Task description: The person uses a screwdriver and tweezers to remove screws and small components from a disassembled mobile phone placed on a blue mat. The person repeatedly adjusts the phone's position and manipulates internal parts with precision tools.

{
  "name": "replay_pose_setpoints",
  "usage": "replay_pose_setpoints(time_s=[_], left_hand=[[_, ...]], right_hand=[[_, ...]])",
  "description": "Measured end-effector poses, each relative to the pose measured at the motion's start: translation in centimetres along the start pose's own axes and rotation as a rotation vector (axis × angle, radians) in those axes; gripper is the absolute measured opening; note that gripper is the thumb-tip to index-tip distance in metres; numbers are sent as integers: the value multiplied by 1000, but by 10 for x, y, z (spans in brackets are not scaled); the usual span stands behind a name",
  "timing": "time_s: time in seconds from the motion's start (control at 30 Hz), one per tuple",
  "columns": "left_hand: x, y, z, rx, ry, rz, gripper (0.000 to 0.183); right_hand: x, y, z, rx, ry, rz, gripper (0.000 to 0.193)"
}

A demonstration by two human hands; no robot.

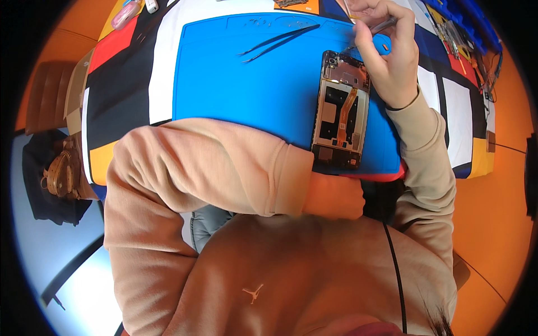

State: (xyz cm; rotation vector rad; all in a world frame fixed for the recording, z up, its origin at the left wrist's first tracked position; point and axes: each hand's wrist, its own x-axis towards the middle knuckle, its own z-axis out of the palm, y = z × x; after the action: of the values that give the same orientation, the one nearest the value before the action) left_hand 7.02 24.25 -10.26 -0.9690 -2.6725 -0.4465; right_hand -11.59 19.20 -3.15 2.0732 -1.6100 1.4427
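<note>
An opened smartphone (pixel 343 115) lies on the blue work mat (pixel 241 89), its inner parts and an orange-brown ribbon cable showing. Beyond its top end, my right hand (pixel 390 59) is raised with bent fingers, pinching a slim grey tool (pixel 384 26) whose kind I cannot make out. A thin light rod (pixel 346 8) shows by the fingertips, partly cut off by the upper edge. My left hand (pixel 336 197) is curled like a fist at the mat's near edge, below the phone. No object shows in it; its fingertips are hidden. Black tweezers (pixel 280 42) lie on the mat.
Small loose parts (pixel 258 23) sit in the mat's far compartments. A colour-block cloth (pixel 117 106) covers the table. At the far right are several hand tools (pixel 451 39) and a blue bin (pixel 476 22). A pink bottle (pixel 125 15) stands far left.
</note>
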Motion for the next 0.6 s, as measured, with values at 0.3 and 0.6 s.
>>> replay_pose_setpoints(time_s=[0.3, 0.6], left_hand=[[4, -10, -12, -22, 19, 84, 16], [11, -8, -9, -78, -84, 40, 17]], right_hand=[[-5, 12, -8, 51, -78, 28, 28], [-3, 6, -10, 142, -81, 126, 26]])
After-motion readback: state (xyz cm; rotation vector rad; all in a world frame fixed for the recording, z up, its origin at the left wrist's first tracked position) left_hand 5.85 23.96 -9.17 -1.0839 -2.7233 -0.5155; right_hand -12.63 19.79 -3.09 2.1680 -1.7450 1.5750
